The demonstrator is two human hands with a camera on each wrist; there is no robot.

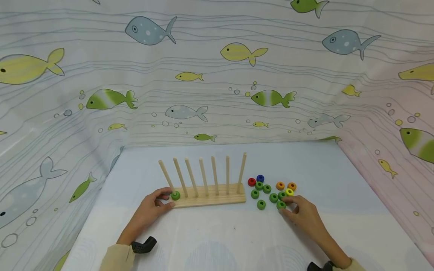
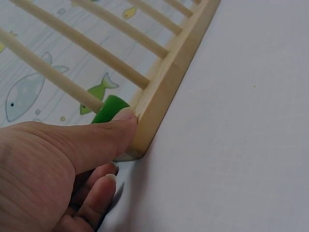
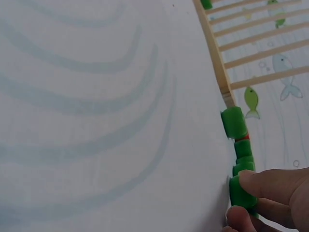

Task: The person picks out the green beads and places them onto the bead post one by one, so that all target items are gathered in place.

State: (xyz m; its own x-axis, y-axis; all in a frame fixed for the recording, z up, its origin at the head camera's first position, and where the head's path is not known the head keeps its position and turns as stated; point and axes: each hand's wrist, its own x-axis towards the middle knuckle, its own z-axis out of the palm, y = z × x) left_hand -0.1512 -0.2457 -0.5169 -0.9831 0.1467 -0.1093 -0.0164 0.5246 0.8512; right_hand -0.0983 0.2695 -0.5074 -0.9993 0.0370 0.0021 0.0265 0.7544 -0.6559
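Observation:
A wooden peg rack [image 1: 210,199] with several upright pegs stands on the table, with one green bead [image 1: 175,195] at the foot of its leftmost peg. My left hand [image 1: 152,209] grips the left end of the base, thumb at the front and forefinger behind; in the left wrist view the thumb [image 2: 108,137] lies against the base's corner beside that bead. To the right of the rack, my right hand [image 1: 303,214] pinches a green bead [image 3: 242,192] between thumb and forefinger, down at the table surface. Its remaining fingers are partly hidden in the right wrist view.
More green beads [image 1: 261,204] lie loosely grouped right of the rack. Among them are a red bead [image 1: 251,182], a blue bead [image 1: 260,178], two orange beads [image 1: 280,185] and a yellow bead [image 1: 289,192]. A fish-patterned sheet [image 1: 203,94] rises behind the table and at both sides.

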